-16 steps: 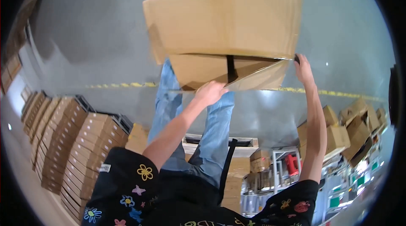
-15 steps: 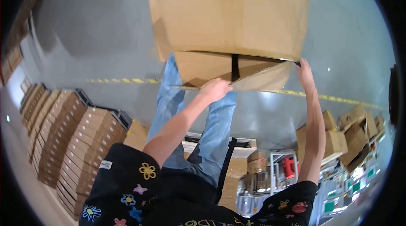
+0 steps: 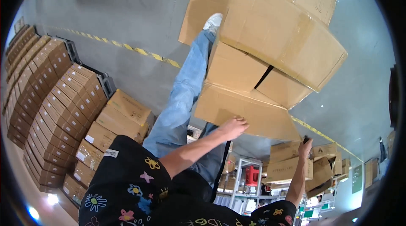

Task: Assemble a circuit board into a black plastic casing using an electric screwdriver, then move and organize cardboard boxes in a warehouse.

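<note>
Cardboard carton (image 3: 287, 36) seen in front, beside the leg (image 3: 182, 84), near flap (image 3: 247, 110) folded out. Flap edge met by left grip (image 3: 234, 128); pinch can't be told. Small black item (image 3: 306, 138) held in right grip (image 3: 305, 146) by flap corner. Likely light, stiff-walled, flap bendy; best held at creased edges.

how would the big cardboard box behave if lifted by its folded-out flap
The flap, thin and creased along its hinge, would probably swing or bend rather than carry the box steadily. The inner flaps, with a gap between them, might give inward. Weight is unclear: the inside is hidden.
</note>
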A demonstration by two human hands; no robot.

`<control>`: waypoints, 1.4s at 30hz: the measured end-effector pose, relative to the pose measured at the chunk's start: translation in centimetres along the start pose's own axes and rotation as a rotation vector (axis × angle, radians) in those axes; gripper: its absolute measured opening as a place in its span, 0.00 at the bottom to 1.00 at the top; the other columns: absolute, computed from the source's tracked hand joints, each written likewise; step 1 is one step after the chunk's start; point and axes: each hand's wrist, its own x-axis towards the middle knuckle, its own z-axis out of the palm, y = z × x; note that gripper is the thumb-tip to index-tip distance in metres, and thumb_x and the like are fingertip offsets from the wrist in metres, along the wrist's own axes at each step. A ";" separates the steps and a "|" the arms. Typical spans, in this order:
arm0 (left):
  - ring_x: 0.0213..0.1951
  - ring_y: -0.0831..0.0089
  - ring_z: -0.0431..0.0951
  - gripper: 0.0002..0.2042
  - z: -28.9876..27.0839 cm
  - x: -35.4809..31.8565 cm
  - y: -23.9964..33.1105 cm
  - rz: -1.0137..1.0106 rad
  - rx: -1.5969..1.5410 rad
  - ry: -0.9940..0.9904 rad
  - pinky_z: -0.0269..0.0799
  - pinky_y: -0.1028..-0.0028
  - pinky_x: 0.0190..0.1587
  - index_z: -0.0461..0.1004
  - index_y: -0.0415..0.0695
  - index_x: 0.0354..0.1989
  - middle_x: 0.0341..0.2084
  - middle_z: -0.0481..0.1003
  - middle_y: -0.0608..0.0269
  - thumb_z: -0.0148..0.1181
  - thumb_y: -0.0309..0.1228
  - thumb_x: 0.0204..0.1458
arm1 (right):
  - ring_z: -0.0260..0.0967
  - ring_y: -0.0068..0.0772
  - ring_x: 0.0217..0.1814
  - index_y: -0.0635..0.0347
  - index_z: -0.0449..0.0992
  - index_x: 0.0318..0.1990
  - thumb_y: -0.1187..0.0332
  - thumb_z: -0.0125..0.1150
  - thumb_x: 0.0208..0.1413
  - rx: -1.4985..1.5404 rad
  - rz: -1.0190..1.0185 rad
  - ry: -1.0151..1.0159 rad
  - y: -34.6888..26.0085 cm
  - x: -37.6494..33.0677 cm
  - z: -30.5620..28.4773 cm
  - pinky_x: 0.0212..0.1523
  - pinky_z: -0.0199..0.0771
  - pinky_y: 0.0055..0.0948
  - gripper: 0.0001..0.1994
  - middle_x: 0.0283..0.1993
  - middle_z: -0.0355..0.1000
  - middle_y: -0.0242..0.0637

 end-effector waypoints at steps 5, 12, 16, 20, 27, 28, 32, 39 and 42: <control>0.57 0.65 0.65 0.25 -3.9 -0.5 -1.2 -0.026 -0.149 -0.077 0.60 0.62 0.58 0.67 0.46 0.53 0.53 0.68 0.62 0.60 0.35 0.43 | 0.60 0.19 0.22 0.65 0.75 0.31 0.61 0.54 0.56 0.766 -0.021 -0.159 -16.4 4.5 -4.2 0.22 0.61 0.24 0.13 0.22 0.69 0.33; 0.56 0.66 0.66 0.25 -8.6 -1.2 -2.6 -0.217 -0.070 -0.187 0.61 0.63 0.57 0.67 0.47 0.53 0.54 0.68 0.63 0.59 0.35 0.42 | 0.60 0.40 0.59 0.63 0.62 0.55 0.55 0.49 0.61 1.978 0.316 -0.907 -50.2 7.6 6.4 0.61 0.58 0.40 0.22 0.55 0.65 0.43; 0.54 0.64 0.68 0.23 -8.3 -1.9 -3.8 -0.216 -0.103 -0.115 0.62 0.62 0.55 0.69 0.47 0.51 0.51 0.70 0.61 0.58 0.34 0.42 | 0.61 0.32 0.53 0.60 0.62 0.55 0.57 0.49 0.61 2.182 0.535 -0.286 -53.3 4.5 4.6 0.54 0.64 0.41 0.20 0.51 0.66 0.33; 0.49 0.64 0.72 0.16 -8.9 -1.9 -5.6 -0.321 -0.044 -0.115 0.67 0.65 0.50 0.72 0.46 0.43 0.43 0.73 0.61 0.55 0.32 0.43 | 0.59 0.23 0.32 0.57 0.67 0.40 0.69 0.47 0.61 2.064 -0.244 -0.125 -50.2 -6.2 -12.6 0.37 0.69 0.31 0.05 0.31 0.63 0.29; 0.50 0.64 0.72 0.11 -8.0 -2.6 -5.5 -0.394 -0.009 -0.057 0.65 0.64 0.52 0.76 0.48 0.37 0.44 0.74 0.59 0.53 0.32 0.45 | 0.70 0.28 0.28 0.65 0.67 0.38 0.64 0.52 0.60 1.235 -0.507 -0.138 -46.0 -8.3 -20.8 0.34 0.71 0.29 0.11 0.26 0.71 0.37; 0.51 0.63 0.71 0.14 -8.2 -2.2 -5.1 -0.389 0.007 -0.169 0.64 0.62 0.51 0.73 0.48 0.42 0.46 0.73 0.60 0.53 0.34 0.45 | 0.71 0.29 0.29 0.65 0.68 0.38 0.64 0.54 0.57 1.149 -0.394 -0.312 -43.9 -5.9 -16.2 0.32 0.71 0.29 0.11 0.27 0.71 0.38; 0.53 0.65 0.67 0.22 -9.4 -0.2 -3.3 -0.322 0.094 -0.239 0.60 0.60 0.53 0.68 0.50 0.52 0.50 0.70 0.63 0.56 0.39 0.46 | 0.69 0.22 0.30 0.62 0.71 0.39 0.65 0.55 0.57 0.390 -0.212 -0.342 -33.7 8.9 2.8 0.28 0.67 0.22 0.10 0.30 0.72 0.33; 0.66 0.54 0.47 0.52 -5.8 -3.2 -2.9 -0.363 -0.162 -0.384 0.46 0.55 0.63 0.43 0.46 0.67 0.64 0.50 0.48 0.65 0.57 0.37 | 0.57 0.18 0.26 0.62 0.71 0.30 0.55 0.53 0.58 1.353 0.078 -0.094 -36.0 6.8 9.9 0.27 0.61 0.24 0.17 0.25 0.65 0.26; 0.65 0.41 0.42 0.58 -2.7 -1.7 -4.5 -0.483 -0.428 0.139 0.42 0.52 0.65 0.34 0.40 0.66 0.65 0.40 0.41 0.71 0.47 0.32 | 0.66 0.25 0.32 0.65 0.73 0.33 0.59 0.54 0.58 1.286 -0.044 0.109 -38.5 -1.4 5.3 0.35 0.68 0.27 0.15 0.28 0.71 0.34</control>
